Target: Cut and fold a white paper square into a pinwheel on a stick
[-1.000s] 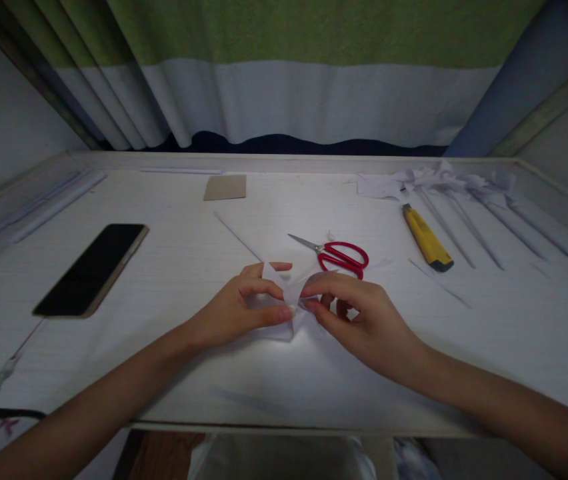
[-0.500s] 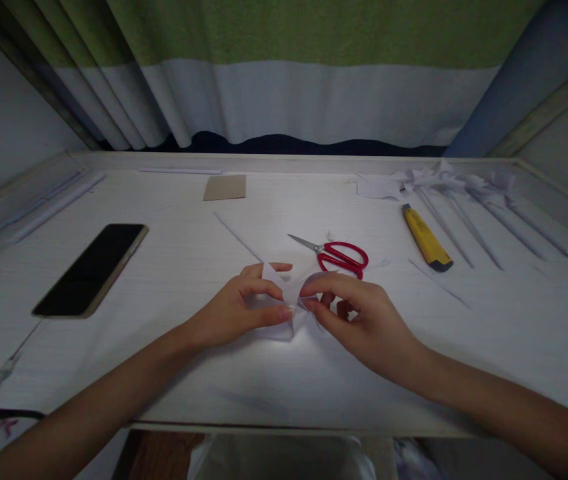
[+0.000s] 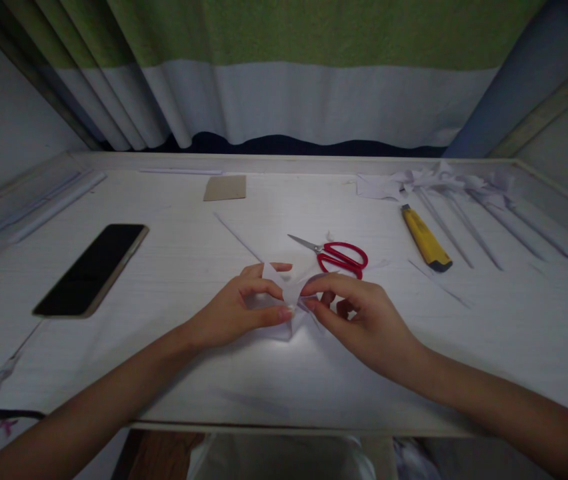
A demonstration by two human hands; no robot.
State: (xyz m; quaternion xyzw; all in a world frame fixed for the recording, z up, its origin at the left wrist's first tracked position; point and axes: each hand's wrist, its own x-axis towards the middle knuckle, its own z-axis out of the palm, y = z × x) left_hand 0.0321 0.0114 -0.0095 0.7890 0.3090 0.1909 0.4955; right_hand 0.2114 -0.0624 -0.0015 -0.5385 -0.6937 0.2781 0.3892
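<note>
So both hands are right in the middle of the white desk (image 3: 174, 373), working on a small folded piece of white paper (image 3: 289, 293) that sits between them, just off the surface. The left hand (image 3: 237, 308) has its thumb and forefinger curled in and pinched onto the left side of the paper, thumb stretched along the bottom, with one white flap poking up over the fingers. The right hand (image 3: 364, 320) is doing the same from the other side, thumb and forefinger closed on the paper's right edge, the other fingers loosely bent underneath and not gripping anything as far as I can see. The fingertips of both hands nearly meet at the fold. Just behind the right hand there's a pair of red-handled scissors (image 3: 337, 253), blades shut and pointing left. A thin paper stick (image 3: 238, 236) lies diagonally just behind the left hand. Off to the left is a dark phone (image 3: 91, 268), face up. Further back right, a yellow utility knife (image 3: 427, 237), then a row of paper pinwheels on sticks (image 3: 469, 200). At the back there's a small brown card (image 3: 225, 187) and the green-and-white curtain (image 3: 289, 73).
</note>
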